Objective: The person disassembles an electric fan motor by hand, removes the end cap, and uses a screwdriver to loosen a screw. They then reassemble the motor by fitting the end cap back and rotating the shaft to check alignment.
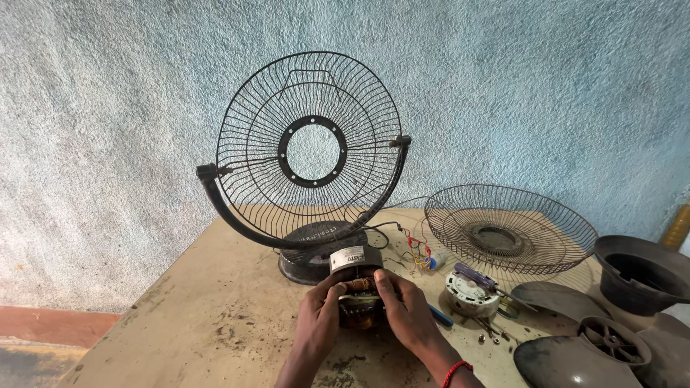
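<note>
The fan motor (357, 291) sits low in the middle of the tabletop (215, 302), just in front of the fan's round base (316, 255). It is a squat dark cylinder with copper windings showing and a pale label on its upper housing. Both hands grip it. The left hand (318, 316) wraps its left side, fingers (332, 289) curled over the top edge, and the right hand (406, 312) closes on the right side, fingers (384, 282) bent over the windings. Both sets of fingers are closed on the motor; a red thread band (458, 369) circles the right wrist.

Thin red, yellow and black wires (417, 251) trail from behind the motor toward the base. Above the base a curved arm carries the rear wire guard (313, 147), upright, with an open ring at its centre where nothing is mounted.

To the right lie a loose motor end cover (468, 293) with a purple-handled screwdriver (478, 276) resting across it, small screws (492, 330) nearby, the front wire guard (510, 230) lying dish-like, the grey fan blade (596, 338) and a dark cone-shaped motor cover (640, 273).

The work looks mid-strip-down, with the motor out of the fan and being inspected or worked apart by hand. Any further move calls for a steady two-handed hold and care not to strain the attached wires.
</note>
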